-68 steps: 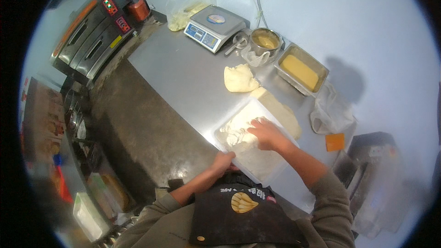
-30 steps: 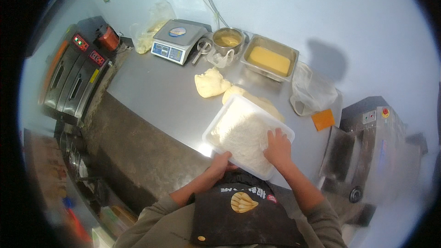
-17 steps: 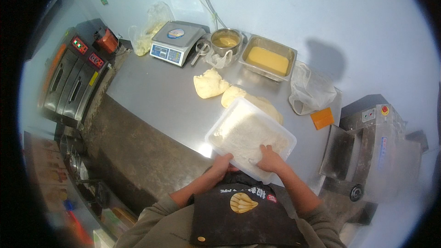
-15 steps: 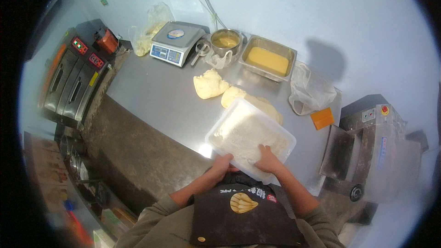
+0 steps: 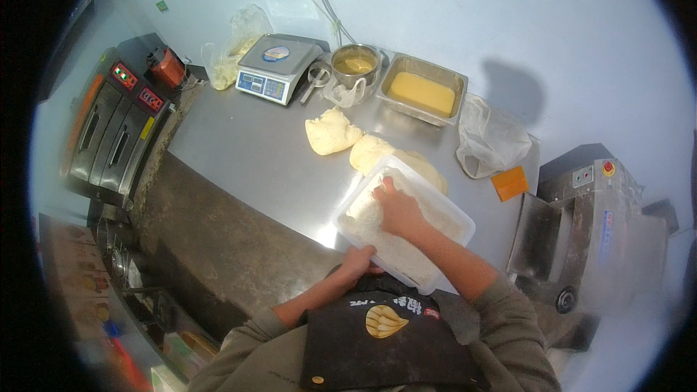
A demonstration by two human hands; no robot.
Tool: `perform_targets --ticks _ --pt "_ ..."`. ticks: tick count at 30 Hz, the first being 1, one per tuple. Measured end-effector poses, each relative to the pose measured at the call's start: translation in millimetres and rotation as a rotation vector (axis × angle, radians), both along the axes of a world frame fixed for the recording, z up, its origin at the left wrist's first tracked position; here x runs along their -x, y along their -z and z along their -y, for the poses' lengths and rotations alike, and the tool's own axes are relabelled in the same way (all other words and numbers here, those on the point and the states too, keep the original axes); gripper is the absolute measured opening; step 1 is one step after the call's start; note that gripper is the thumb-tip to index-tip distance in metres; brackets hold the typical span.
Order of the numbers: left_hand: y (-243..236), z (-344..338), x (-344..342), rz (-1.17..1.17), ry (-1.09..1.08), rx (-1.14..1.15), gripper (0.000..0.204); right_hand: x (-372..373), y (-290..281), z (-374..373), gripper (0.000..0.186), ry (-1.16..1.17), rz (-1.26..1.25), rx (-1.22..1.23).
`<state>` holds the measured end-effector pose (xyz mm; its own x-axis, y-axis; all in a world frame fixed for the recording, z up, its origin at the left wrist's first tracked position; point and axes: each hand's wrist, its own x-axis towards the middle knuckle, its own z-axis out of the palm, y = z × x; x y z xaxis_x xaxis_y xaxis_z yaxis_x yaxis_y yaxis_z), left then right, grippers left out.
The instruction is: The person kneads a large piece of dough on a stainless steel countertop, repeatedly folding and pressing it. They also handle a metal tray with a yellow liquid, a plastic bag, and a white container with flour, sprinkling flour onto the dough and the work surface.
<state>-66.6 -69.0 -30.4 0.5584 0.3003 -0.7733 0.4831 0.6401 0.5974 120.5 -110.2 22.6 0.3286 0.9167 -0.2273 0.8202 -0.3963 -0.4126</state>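
A white plastic tub of pale flour is tilted in front of my body, over the near edge of the table. My left hand grips its near left rim, thumb on top and the other fingers hidden underneath. Reaching across the tub, my right hand has its fingers apart and dipping into the flour on the far left side. Just beyond the tub lies a long lump of dough, partly covered by it. A second dough lump sits to the left of that one.
Along the wall stand a scale, a metal pot and a metal pan of yellow liquid. A plastic bag and an orange scraper lie at the right. A metal machine adjoins the table; an oven is far left.
My right hand has moved from the tub's near side to the flour at its far left. The tub has shifted slightly right and turned a little. My left hand keeps its grip.
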Motion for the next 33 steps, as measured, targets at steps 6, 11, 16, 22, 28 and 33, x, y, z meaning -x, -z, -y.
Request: perform_targets --ticks 6,11,16,22,28,33 --pt "-3.7 -2.3 4.7 0.021 -0.014 -0.01 0.048 -35.5 6.2 14.8 0.06 -0.102 0.132 0.059" --pt "1.3 -5.4 3.7 0.019 -0.024 0.005 0.049 -34.4 0.7 64.0 0.064 -0.023 0.087 0.274" --pt "6.9 -6.5 -6.4 0.052 0.003 0.021 0.049 -12.9 -3.7 92.2 0.068 -0.027 0.039 0.378" --pt "5.5 -4.1 -19.0 0.084 0.08 0.035 0.045 11.7 5.1 74.1 0.065 -0.109 -0.112 0.084" --pt "6.5 8.8 -35.0 0.051 0.138 0.026 0.044 -12.8 8.8 58.3 0.057 -0.174 0.153 -0.029" --pt "4.7 29.7 -46.0 0.044 0.124 -0.009 0.042 -32.1 27.3 81.5 0.052 0.031 0.193 -0.1"
